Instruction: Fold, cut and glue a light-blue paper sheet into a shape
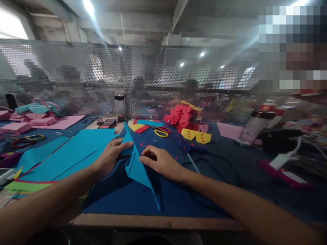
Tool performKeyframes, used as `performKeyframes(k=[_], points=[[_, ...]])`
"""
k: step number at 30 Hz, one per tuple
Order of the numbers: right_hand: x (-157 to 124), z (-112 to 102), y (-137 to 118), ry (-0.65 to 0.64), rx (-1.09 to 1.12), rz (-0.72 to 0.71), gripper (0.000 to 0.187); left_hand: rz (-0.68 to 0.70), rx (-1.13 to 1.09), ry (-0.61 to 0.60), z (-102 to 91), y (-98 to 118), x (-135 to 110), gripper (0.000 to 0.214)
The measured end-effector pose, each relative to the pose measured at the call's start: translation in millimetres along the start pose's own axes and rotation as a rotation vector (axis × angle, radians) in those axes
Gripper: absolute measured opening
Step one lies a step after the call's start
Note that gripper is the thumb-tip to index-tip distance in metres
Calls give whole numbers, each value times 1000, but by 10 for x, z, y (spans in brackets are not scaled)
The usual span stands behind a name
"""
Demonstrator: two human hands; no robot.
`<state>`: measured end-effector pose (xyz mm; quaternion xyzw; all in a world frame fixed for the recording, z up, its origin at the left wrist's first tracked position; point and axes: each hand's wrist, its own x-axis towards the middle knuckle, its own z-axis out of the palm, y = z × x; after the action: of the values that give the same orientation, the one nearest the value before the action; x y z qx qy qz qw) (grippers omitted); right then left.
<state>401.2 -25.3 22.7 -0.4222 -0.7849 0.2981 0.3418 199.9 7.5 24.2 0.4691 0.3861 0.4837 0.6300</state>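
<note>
A folded sheet of blue paper (139,172) stands tilted on edge over the dark blue table top, in the middle of the head view. My left hand (113,153) is closed on its left side, thumb on the near face and fingers partly hidden behind it. On the right side my right hand (159,161) has its thumb and fingertips pinched together at the paper's edge. Flat blue sheets (74,153) lie to the left of my left hand. Beyond the paper are scissors (161,132) with red and yellow handles.
Red folded paper pieces (181,117) are heaped behind a dotted yellow piece (196,135). A blue glue gun (192,148) with a trailing cord lies right of my hands. A clear bottle (255,127) and a magenta power strip (283,173) are farther right. Pink paper boxes (41,120) sit at left.
</note>
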Motion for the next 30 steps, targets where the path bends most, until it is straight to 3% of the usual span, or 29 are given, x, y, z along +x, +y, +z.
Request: performKeyframes(k=[3,7,12,17,23,27,30], points=[[-2,25,-5,-79,22,62,26,8,-1,-5,11,10,-9,27],[14,28,18,-67,113,86,25,-15,-38,9,21,-20,-11,26],[31,12,3,-29,112,92,26,-148,-48,-128,31,-86,-38,31],[43,24,18,1,102,100,25,-163,2,-216,54,-145,-63,31],[42,39,81,-34,85,69,27,-96,25,-178,35,-181,-18,24],[33,47,80,-66,113,80,22,-23,5,-92,22,-140,3,27],[37,50,75,-53,114,83,20,-59,7,-96,18,-136,-5,25]])
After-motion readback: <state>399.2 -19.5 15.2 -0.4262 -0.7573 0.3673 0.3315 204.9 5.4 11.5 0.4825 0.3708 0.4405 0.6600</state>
